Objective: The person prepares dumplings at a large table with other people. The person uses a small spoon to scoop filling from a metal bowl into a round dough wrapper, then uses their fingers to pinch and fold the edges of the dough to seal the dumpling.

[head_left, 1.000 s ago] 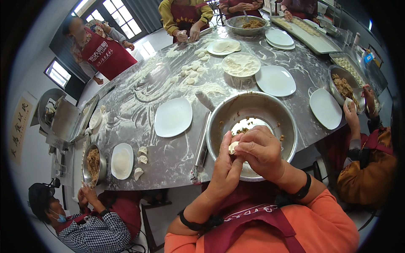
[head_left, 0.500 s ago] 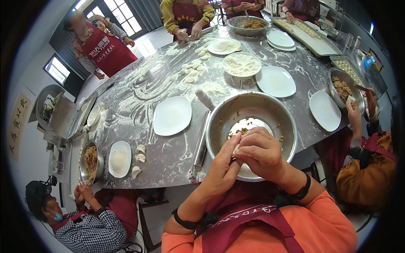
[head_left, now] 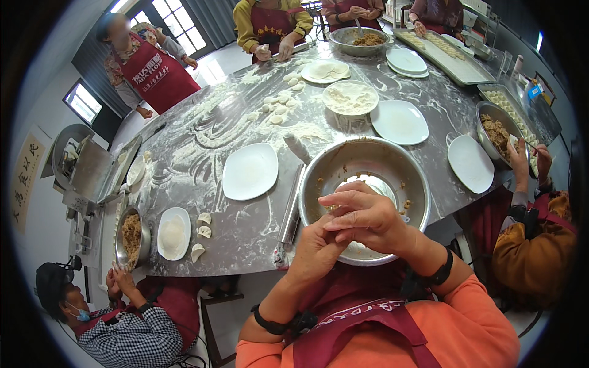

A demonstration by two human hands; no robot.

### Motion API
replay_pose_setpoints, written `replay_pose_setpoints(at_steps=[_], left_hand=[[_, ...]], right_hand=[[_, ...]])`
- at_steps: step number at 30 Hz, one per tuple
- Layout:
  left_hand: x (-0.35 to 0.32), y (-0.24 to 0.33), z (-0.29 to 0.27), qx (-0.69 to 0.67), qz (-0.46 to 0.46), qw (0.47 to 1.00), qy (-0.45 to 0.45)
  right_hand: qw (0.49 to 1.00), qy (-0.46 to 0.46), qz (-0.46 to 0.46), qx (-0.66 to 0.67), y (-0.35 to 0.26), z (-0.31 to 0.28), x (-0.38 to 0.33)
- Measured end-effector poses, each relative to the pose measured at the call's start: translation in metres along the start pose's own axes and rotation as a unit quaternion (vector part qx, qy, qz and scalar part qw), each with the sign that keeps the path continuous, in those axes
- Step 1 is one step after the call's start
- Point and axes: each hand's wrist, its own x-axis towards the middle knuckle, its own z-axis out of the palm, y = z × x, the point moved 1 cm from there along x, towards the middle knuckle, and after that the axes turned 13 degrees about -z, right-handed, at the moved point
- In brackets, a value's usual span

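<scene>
Both my hands meet over the near side of a large steel bowl (head_left: 416,178) with scraps of brown filling stuck to its inside. My left hand (head_left: 314,253) is curled closed from below. Over it lies my right hand (head_left: 372,222), its fingers bent across the left fingertips. The dumpling between them, which showed as pale dough a moment earlier, is hidden by the fingers now. A steel spoon or ladle end seems to peek out beside my right hand, too small to make out. Left of the bowl stands a rolling pin (head_left: 297,148) beside a long metal bar (head_left: 291,208).
On the floury table (head_left: 202,165) are an empty white plate (head_left: 250,172), another plate (head_left: 400,122), a flour dish (head_left: 351,98) and dough pieces (head_left: 277,108). Three dumplings (head_left: 204,231) lie at left. Co-workers with filling bowls (head_left: 142,239) sit on both sides; others stand across.
My right hand has shifted slightly up and left, its fingers straightening over my left hand and covering the dough. The person at far left has raised their head a little.
</scene>
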Motion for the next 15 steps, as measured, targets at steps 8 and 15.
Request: replay_pose_setpoints(at_steps=[8,15], left_hand=[[0.004,-0.024,0.005,-0.077,0.01,0.997,0.015],[0.016,-0.026,0.001,-0.085,0.032,0.996,0.025]], right_hand=[[0.998,0.006,0.064,0.014,-0.01,-0.003,0.008],[0.999,0.01,0.035,-0.005,0.01,-0.002,0.009]])
